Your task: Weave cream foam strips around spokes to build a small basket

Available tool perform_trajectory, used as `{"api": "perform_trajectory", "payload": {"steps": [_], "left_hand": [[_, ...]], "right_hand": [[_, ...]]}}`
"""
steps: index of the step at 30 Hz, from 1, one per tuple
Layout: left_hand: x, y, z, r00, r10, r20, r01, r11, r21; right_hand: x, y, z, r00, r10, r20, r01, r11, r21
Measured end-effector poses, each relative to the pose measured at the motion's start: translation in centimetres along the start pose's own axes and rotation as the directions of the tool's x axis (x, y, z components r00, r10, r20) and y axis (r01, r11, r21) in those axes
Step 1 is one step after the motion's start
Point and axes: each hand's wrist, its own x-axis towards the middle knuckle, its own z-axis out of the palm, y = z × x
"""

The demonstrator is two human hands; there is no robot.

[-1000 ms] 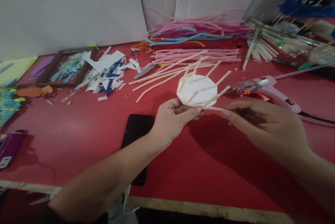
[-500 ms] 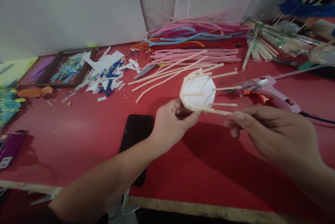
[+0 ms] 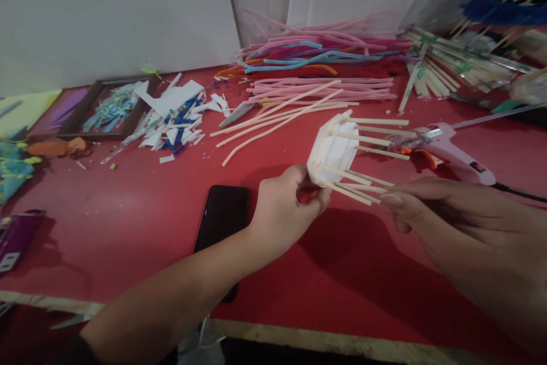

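Note:
In my left hand (image 3: 284, 208), between thumb and fingers, is the lower edge of a small white eight-sided piece (image 3: 335, 151) with wooden sticks around its rim. Several sticks stand out from it toward the right. At the lower right side my right hand (image 3: 453, 217) pinches near the free end of a wooden stick (image 3: 354, 191); exactly which stick it grips is partly hidden by the thumb. The piece is held tilted above the red table (image 3: 273, 308). Behind the stick ends lies a pink glue gun (image 3: 457, 151) with a clear glue stick in it.
A black phone (image 3: 224, 211) lies by my left forearm. Loose wooden sticks (image 3: 256, 123), pink pipe cleaners (image 3: 320, 90) and wrapped stick bundles (image 3: 444, 66) lie behind. White and blue scraps (image 3: 179, 120) sit near a brown frame (image 3: 70, 126). A purple box (image 3: 21, 240) stands left.
The eight-sided piece has turned more edge-on and shifted slightly right, its sticks now pointing right toward me. My right hand has moved slightly right and down.

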Motion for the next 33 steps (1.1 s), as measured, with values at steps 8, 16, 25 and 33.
{"api": "perform_trajectory", "payload": {"steps": [8,16,25,33], "left_hand": [[-0.1,0.3,0.2,0.996,-0.085,0.014,0.086,0.988,-0.125],[0.5,0.5,0.2,0.953,-0.258,0.157,0.295,0.907,-0.301],[1.1,0.3,0.2,0.884,-0.355,0.303,0.467,0.688,-0.555],[1.3,0.1,0.4,0.831,-0.406,0.38,0.546,0.47,-0.693]], "right_hand": [[-0.4,0.4,0.0,0.883,-0.467,0.05,0.468,0.868,-0.167],[1.2,-0.9,0.0,0.715,-0.699,0.009,0.695,0.709,-0.119],[1.0,-0.5,1.9,0.714,-0.699,0.026,0.699,0.712,-0.067],[1.3,0.4,2.4,0.917,-0.379,0.127,0.374,0.925,0.064]]}}
